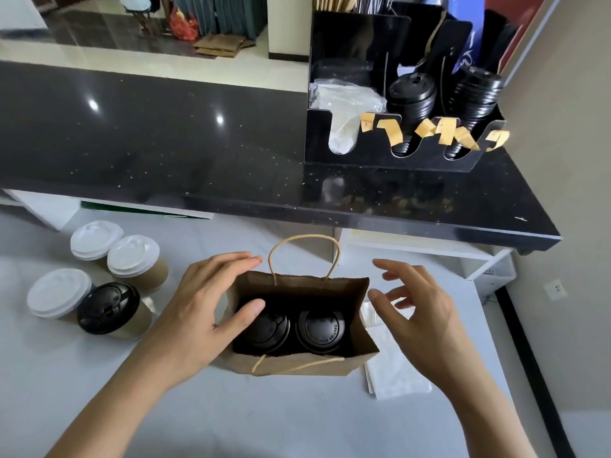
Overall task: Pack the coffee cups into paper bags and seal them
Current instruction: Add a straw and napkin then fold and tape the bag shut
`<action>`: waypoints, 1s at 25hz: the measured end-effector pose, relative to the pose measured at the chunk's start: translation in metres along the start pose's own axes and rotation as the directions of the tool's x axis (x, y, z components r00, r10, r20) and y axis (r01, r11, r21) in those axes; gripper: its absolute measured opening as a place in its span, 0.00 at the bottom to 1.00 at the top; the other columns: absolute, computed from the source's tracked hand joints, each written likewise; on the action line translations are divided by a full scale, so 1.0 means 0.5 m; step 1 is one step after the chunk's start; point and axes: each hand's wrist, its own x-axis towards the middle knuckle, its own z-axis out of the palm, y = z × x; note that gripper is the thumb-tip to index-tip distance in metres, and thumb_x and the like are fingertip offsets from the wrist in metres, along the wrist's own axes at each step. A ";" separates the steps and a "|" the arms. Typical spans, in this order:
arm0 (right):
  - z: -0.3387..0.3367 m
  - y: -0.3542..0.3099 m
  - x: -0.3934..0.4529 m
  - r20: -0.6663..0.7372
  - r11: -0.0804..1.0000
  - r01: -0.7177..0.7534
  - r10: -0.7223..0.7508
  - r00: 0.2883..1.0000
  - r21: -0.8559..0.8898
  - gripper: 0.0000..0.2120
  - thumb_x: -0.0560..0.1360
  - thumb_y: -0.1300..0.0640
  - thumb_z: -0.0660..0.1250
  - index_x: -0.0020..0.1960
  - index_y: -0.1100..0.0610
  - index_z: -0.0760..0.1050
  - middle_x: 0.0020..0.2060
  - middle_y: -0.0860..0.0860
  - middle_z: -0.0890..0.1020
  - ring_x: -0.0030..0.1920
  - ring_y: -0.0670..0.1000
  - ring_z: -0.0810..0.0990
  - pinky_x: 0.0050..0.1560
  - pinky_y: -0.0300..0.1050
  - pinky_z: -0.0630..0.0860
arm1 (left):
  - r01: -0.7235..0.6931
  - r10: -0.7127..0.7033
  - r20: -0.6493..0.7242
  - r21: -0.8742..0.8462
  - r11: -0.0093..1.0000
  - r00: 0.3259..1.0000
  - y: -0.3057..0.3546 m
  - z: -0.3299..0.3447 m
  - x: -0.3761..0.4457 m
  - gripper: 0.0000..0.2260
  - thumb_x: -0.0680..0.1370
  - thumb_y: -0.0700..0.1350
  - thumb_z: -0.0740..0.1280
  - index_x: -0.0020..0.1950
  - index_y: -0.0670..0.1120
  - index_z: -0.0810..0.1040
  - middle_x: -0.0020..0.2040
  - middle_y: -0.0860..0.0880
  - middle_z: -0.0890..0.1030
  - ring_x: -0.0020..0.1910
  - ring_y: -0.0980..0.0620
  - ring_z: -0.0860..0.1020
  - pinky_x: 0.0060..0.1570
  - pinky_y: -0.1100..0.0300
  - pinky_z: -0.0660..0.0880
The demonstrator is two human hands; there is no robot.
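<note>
Brown paper bag (299,363) holds two cups; with my open left hand (201,312) and open right hand (420,312) flanking it, I'd press its mouth flat evenly to seal

A black organiser (390,140) stands on the dark speckled upper ledge (148,133), holding stacked black lids (410,100) (two stacks) and clear plastic wrappers (344,100); flattened cardboard (221,46) lies on the far floor.
</note>
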 end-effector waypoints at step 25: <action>-0.182 -0.187 0.458 -0.249 0.967 0.251 -0.232 0.940 0.048 0.06 0.78 0.54 0.71 0.45 0.43 0.82 0.39 0.39 0.84 0.42 0.43 0.82 0.42 0.35 0.77 | -0.333 0.310 -0.240 -0.060 0.941 0.920 0.245 -0.145 0.482 0.12 0.81 0.58 0.63 0.63 0.64 0.77 0.61 0.74 0.72 0.63 0.67 0.72 0.58 0.74 0.68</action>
